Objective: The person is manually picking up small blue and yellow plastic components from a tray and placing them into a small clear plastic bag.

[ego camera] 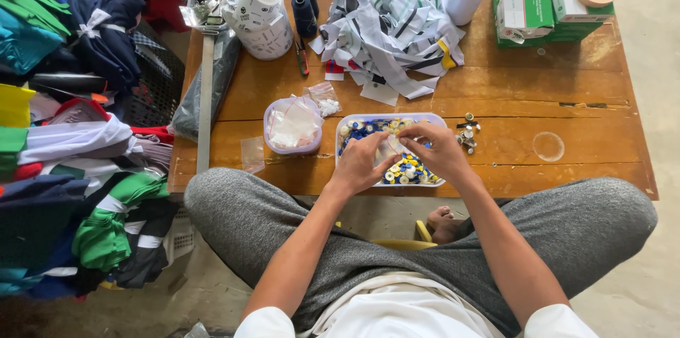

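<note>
1. One wooden desk (567, 97), carrying everything below; the button tray (347, 125) at its near edge, taken here as the landmark.
2. One heap of folded clothes (71, 168), far to the left of the tray, off the desk.
3. One pile of striped fabric strips (389, 33), just behind the tray.
4. Two green and white boxes (524, 2), behind the tray and to its right, side by side.
5. One big roll of labels (262, 16), behind the tray and to its left.
6. One tray only, shallow and clear, full of blue, yellow and white buttons; too many to count.
7. Left hand (361, 164) and right hand (435, 150), both directly over the tray. Fingers of each hand pinched together, apparently on the edges of a small clear bag (389, 148) stretched between them.
8. For good handling, as a judgement: keep the bag low over the tray, so that a dropped button falls back inside; hold the mouth by its two edges, not by the middle; pull gently, since such thin film tears easily.
9. One round tub (292, 125) of spare little bags, touching the left side of the tray.
10. Two dark thread spools (304, 16), behind the tray, beside the label roll.
11. A few small metal pieces (467, 136), just right of the tray; exact number not possible to tell.
</note>
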